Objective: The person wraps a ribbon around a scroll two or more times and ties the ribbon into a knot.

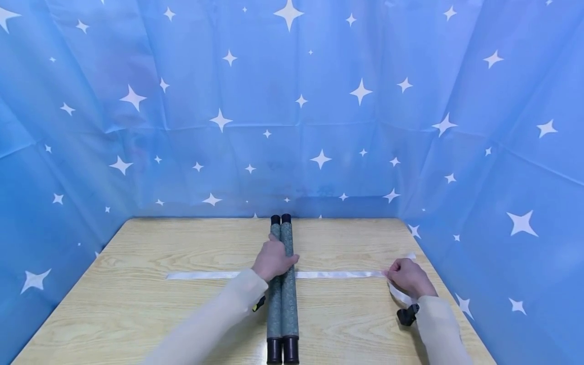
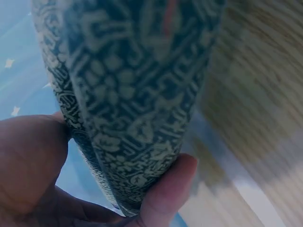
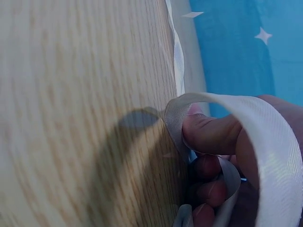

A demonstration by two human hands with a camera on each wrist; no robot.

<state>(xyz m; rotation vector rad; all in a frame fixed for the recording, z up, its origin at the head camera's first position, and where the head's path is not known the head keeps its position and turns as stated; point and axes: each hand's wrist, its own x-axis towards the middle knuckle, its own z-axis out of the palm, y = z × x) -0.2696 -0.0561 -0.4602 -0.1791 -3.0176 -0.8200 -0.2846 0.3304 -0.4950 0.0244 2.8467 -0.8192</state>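
A hanging scroll rolled from both ends into two parallel rolls (image 1: 288,299), green-patterned with dark end knobs, lies lengthwise at the table's middle. My left hand (image 1: 272,259) grips it across the upper half, thumb on the right side; the left wrist view shows fingers round the patterned cloth (image 2: 128,90). A white satin ribbon (image 1: 337,274) runs crosswise, showing on both sides of the scroll. Far to the right, my right hand (image 1: 409,277) pinches this ribbon between thumb and fingers. Its loose length loops round the hand in the right wrist view, where the ribbon (image 3: 277,146) looks shiny.
The wood-grain table (image 1: 137,304) is backed and flanked by a blue curtain (image 1: 292,142) with white stars. A small black wrist camera (image 1: 407,315) sits at my right wrist, close over the table. The scroll's top end reaches near the table's back edge.
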